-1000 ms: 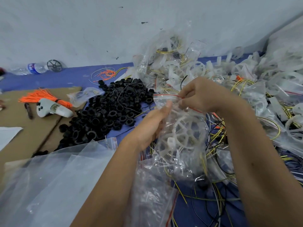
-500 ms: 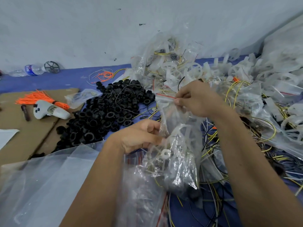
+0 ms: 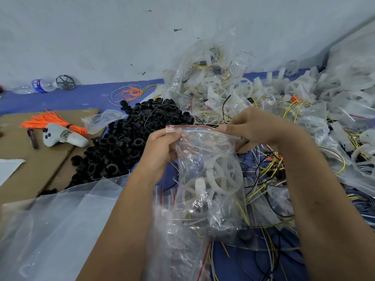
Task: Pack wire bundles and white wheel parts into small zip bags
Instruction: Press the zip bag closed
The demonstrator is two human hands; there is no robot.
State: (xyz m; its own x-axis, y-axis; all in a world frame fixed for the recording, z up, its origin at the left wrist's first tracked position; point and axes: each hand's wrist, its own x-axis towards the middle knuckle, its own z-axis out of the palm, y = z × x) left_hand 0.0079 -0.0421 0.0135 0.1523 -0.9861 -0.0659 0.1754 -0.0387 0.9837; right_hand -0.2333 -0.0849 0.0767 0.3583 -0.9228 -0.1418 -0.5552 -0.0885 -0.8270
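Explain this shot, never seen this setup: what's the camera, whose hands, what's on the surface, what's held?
No machine here: a person wears a wide-angle camera on the head, looking down at bare hands. The left hand and right hand each pinch a top corner of a small zip bag with a white wheel part and wires inside. On the blue surface lie a pile of black rings, packed bags, loose wires, and an orange wire bundle on cardboard.
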